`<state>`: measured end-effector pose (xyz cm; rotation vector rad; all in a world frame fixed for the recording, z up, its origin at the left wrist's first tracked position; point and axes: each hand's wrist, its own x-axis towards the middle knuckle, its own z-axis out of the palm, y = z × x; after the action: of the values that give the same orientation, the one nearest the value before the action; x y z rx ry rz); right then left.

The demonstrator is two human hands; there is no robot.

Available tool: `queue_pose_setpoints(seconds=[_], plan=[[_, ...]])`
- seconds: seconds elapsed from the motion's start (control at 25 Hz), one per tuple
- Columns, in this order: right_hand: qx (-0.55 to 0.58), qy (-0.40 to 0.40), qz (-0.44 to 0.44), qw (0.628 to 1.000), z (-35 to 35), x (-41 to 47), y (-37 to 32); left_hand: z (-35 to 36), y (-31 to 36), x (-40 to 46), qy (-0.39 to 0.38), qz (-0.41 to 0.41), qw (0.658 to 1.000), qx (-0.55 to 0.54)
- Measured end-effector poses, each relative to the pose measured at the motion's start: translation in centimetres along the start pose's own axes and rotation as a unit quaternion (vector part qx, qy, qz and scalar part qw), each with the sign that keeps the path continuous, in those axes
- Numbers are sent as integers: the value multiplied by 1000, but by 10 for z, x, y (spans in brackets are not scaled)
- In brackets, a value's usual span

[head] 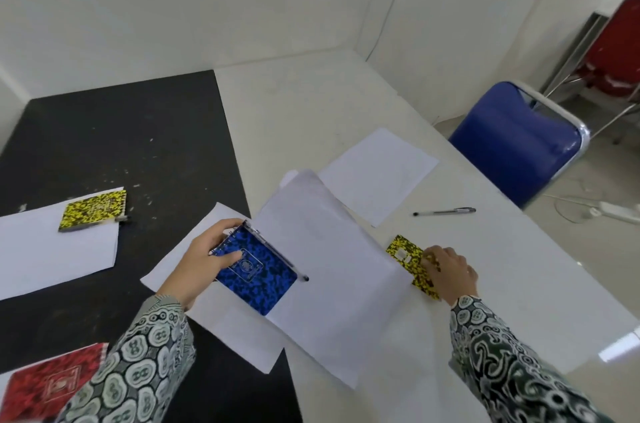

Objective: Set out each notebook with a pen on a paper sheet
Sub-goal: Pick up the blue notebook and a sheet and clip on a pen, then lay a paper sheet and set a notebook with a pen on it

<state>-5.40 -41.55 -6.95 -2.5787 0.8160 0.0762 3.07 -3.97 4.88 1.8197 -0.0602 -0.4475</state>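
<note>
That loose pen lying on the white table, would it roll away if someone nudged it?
Probably, a little: the pen looks slim and round, lying alone on the smooth, glossy white table. Its clip end may stop a long roll. It likely feels light and stiff when lifted.

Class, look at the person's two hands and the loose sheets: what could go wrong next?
The left hand holds the blue notebook with a pen along its edge; the pen could roll off. The sheets beneath overlap and may shift. The right hand grips the yellow notebook, which lies off any sheet.
</note>
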Motion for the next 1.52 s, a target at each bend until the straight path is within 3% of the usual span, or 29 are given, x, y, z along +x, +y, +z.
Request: queue_pose_setpoints(seconds=[0.2,0.28,0.44,0.68,0.88,1.04,1.12,1.2,1.28,1.52], plan=[[-38,-50,-40,997,-7,41,3,-11,14,12,49,13,999,10],[-78,-103,-91,987,-11,101,-2,-1,18,42,140,-5,989,-49],[-140,-187,-130,964,7,118,-32,-8,21,58,201,-7,970,-138],[-97,-49,-215,971,68,64,-40,17,39,115,289,2,926,-242],[-26,-6,-261,965,74,22,-55,71,59,191,258,-5,917,-304],[7,41,-210,977,45,65,-33,123,71,245,197,-28,934,-297],[-9,42,-112,993,18,114,4,145,69,264,187,-47,937,-293],[-63,100,-14,993,7,158,40,163,62,281,185,-66,937,-288],[-52,41,54,996,1,175,51,180,52,299,193,-80,935,-286],[-57,46,49,996,4,179,48,215,11,325,274,-107,940,-175]])
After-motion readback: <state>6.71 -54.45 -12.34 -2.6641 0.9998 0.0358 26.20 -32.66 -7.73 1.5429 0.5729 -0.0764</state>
